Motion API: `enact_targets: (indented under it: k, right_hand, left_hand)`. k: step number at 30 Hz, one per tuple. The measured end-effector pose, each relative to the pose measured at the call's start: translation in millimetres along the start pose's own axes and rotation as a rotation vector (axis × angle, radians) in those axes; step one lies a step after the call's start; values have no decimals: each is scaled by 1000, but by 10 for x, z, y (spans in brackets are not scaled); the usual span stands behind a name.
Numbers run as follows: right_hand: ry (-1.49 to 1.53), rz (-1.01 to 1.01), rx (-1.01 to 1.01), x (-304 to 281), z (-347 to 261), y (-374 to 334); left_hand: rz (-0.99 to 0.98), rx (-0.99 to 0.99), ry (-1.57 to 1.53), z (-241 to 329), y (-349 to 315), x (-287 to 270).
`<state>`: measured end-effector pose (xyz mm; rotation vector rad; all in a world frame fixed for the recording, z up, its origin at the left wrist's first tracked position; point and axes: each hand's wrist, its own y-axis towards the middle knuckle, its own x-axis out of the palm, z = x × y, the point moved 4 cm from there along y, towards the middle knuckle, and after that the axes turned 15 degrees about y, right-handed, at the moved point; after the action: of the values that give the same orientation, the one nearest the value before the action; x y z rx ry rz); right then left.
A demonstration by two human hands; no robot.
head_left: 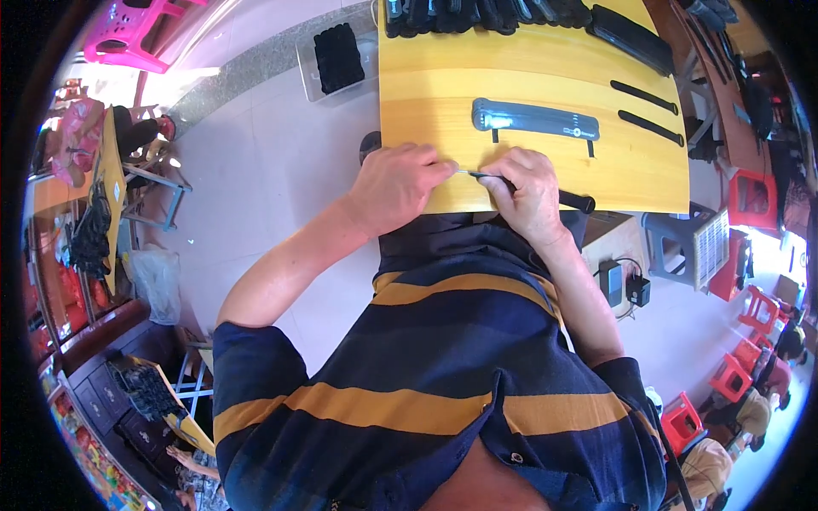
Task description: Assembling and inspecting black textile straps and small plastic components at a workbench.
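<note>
Both of my hands meet over the near edge of the yellow table. My left hand point(405, 181) is closed in a pinch on a thin silvery piece point(463, 172), whose tip points toward the right hand; its other end is hidden in my fingers. My right hand point(527, 189) grips a narrow black strap point(573, 200), and the strap's rounded looped end hangs out past the palm at the table edge. Just beyond my hands lies a long grey-blue padded band point(537, 119) in a shiny cover, with two short black tabs sticking out toward me.
Two more black straps point(649, 126) lie at the table's right. A row of dark bands point(486, 15) and a black bundle point(630, 39) line its far side. Left of the table, a clear bin point(365, 72) holds black pieces. Stools and other people are farther off.
</note>
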<state>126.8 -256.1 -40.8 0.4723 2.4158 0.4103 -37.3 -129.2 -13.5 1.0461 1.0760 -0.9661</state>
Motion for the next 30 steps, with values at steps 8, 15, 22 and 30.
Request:
enact_targets:
  k: [8, 15, 22, 30]
  right_hand:
    - [-6, -3, 23, 1, -6, 5]
    - [-4, -12, 34, 6, 3, 10]
    - [-14, -22, 25, 2, 7, 10]
    - [-9, -29, -3, 6, 0, 39]
  left_hand:
    - [-6, 10, 13, -4, -9, 11]
    - [-30, 12, 33, -6, -9, 32]
    - [-70, 28, 33, -40, 46, 64]
    - [-129, 108, 27, -55, 114, 66]
